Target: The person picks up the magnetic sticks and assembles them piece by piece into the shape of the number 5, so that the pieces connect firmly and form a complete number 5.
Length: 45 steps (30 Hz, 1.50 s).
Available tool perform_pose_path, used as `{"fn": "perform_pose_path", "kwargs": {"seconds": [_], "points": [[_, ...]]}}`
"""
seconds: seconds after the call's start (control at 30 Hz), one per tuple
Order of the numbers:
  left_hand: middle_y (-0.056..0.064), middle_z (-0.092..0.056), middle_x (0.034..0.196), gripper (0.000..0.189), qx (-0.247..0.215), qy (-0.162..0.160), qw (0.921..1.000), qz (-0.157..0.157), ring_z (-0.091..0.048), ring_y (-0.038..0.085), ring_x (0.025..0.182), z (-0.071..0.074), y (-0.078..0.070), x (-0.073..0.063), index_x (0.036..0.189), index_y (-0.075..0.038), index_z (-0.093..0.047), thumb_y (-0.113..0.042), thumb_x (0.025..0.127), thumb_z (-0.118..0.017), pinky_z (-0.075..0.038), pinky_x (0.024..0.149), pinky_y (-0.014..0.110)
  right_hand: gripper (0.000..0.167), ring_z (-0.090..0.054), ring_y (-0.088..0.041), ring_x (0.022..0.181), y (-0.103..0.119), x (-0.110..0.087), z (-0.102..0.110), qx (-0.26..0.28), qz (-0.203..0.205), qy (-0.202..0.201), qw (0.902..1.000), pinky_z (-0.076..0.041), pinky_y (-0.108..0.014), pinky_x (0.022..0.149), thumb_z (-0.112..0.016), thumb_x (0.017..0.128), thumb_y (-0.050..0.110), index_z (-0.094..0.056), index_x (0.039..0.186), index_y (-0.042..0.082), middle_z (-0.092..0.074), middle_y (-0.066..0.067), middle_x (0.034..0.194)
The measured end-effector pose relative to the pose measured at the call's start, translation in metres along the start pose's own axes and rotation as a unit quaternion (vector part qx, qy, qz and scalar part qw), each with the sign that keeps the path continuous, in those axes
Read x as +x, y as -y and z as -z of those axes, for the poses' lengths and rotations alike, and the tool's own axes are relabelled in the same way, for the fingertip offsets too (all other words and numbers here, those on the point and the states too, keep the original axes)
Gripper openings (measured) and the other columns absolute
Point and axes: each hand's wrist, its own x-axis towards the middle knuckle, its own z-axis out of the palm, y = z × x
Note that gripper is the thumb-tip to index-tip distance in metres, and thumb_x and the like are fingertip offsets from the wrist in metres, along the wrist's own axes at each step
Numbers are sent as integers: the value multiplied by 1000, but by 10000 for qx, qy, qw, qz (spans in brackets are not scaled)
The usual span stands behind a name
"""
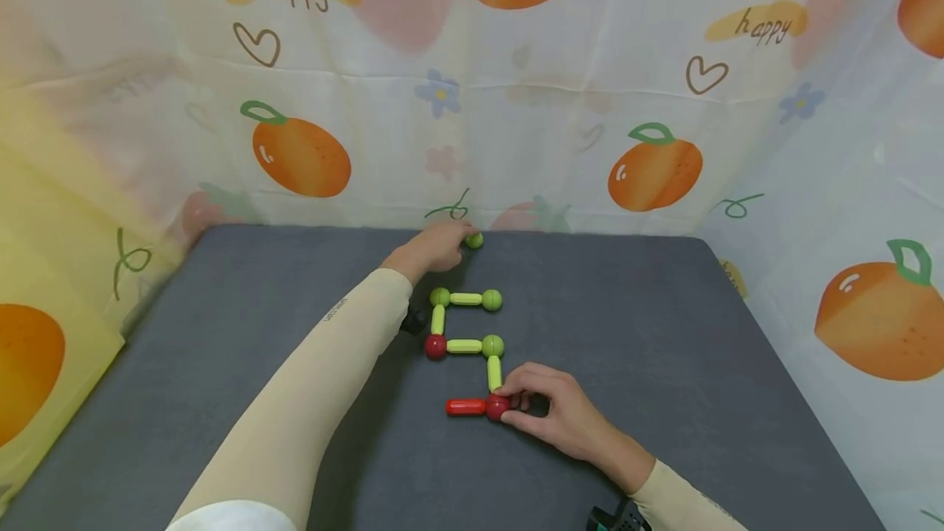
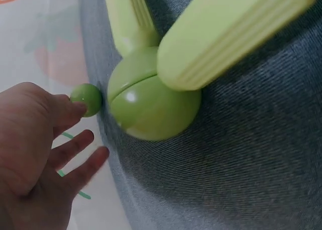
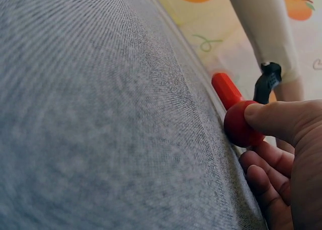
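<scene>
At the table's far edge, my left hand (image 1: pixel 437 246) has its thumb and index finger at a loose green ball (image 2: pixel 88 99), its other fingers spread apart. My right hand (image 1: pixel 553 412) pinches a red ball (image 3: pixel 242 124) between thumb and fingers at the near end of a joined figure. A red rod (image 1: pixel 465 407) sticks out left from that ball. A yellow-green rod (image 1: pixel 494 374) runs from it up to a green ball (image 1: pixel 492 346). Further rods link on to a second red ball (image 1: pixel 436 347) and two more green balls, with the top green ball (image 1: pixel 492 300) at the far end.
The figure lies flat on a dark grey cloth-covered table (image 1: pixel 664 326). A white curtain (image 1: pixel 516 129) printed with oranges hangs right behind the table. My left forearm (image 1: pixel 317 400) reaches across the table just left of the figure.
</scene>
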Motion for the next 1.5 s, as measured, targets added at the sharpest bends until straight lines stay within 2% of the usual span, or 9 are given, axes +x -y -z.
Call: {"fn": "perform_pose_path", "kwargs": {"seconds": [0.1, 0.23, 0.33, 0.77, 1.1, 1.27, 1.4, 1.5], "points": [[16, -44, 167, 51, -51, -240, 9997, -89, -41, 36, 153, -1, -1, -1, 163, -7, -49, -7, 112, -55, -35, 124, 49, 27, -67, -16, 87, 0, 1, 1, -16, -26, 37, 10000, -60, -35, 74, -88, 94, 15, -79, 117, 24, -72, 5, 111], [14, -61, 151, 43, -275, -544, 9980, -158, -57, 33, 139, -1, -5, -1, 152, -5, -61, -9, 109, -66, -48, 113, 47, 25, -67, -13, 87, 0, 0, 3, -50, -35, 50, 10000, -60, -33, 75, -87, 96, 17, -79, 117, 26, -71, 8, 110], [13, -67, 141, 39, -356, -693, 9969, -120, -62, 31, 130, 0, -8, -1, 145, -5, -66, -10, 107, -71, -53, 105, 45, 24, -66, -12, 87, 0, 0, 3, -65, 22, 46, 10000, -60, -32, 75, -87, 97, 18, -78, 117, 26, -71, 9, 110], [11, -72, 128, 25, -166, -1086, 9936, 248, -65, 31, 120, -7, -9, 5, 131, -7, -73, -12, 107, -72, -54, 101, 45, 25, -66, -11, 88, 1, 1, 2, 3, -45, 122, 9999, -59, -31, 76, -87, 97, 18, -78, 118, 28, -71, 9, 111], [11, -73, 124, 28, -667, -1180, 9903, 309, -66, 30, 115, -15, -6, 12, 130, -6, -75, -16, 104, -78, -54, 99, 45, 25, -67, -14, 87, 0, -1, 2, 72, -101, 100, 9999, -60, -33, 77, -87, 96, 17, -78, 118, 25, -71, 7, 109], [10, -73, 126, 30, -743, -1163, 9900, 275, -66, 30, 118, -16, -8, 12, 130, -7, -76, -21, 104, -79, -54, 100, 44, 27, -67, -17, 87, 1, -2, 1, 89, -193, 102, 9997, -60, -35, 76, -88, 94, 13, -78, 118, 23, -71, 4, 110], [10, -74, 127, 29, -727, -1167, 9902, 244, -67, 30, 119, -17, -9, 15, 131, -8, -76, -19, 104, -78, -55, 100, 43, 28, -67, -18, 87, 1, -1, 2, 107, -186, 102, 9997, -60, -35, 76, -88, 94, 12, -78, 118, 23, -72, 4, 110], [11, -74, 127, 28, -982, -1205, 9874, 305, -68, 30, 118, -18, -9, 15, 131, -7, -76, -18, 105, -77, -56, 98, 43, 29, -67, -19, 87, -1, -1, 1, 106, -150, 81, 9998, -60, -36, 76, -89, 93, 10, -78, 117, 22, -72, 4, 109]]}}
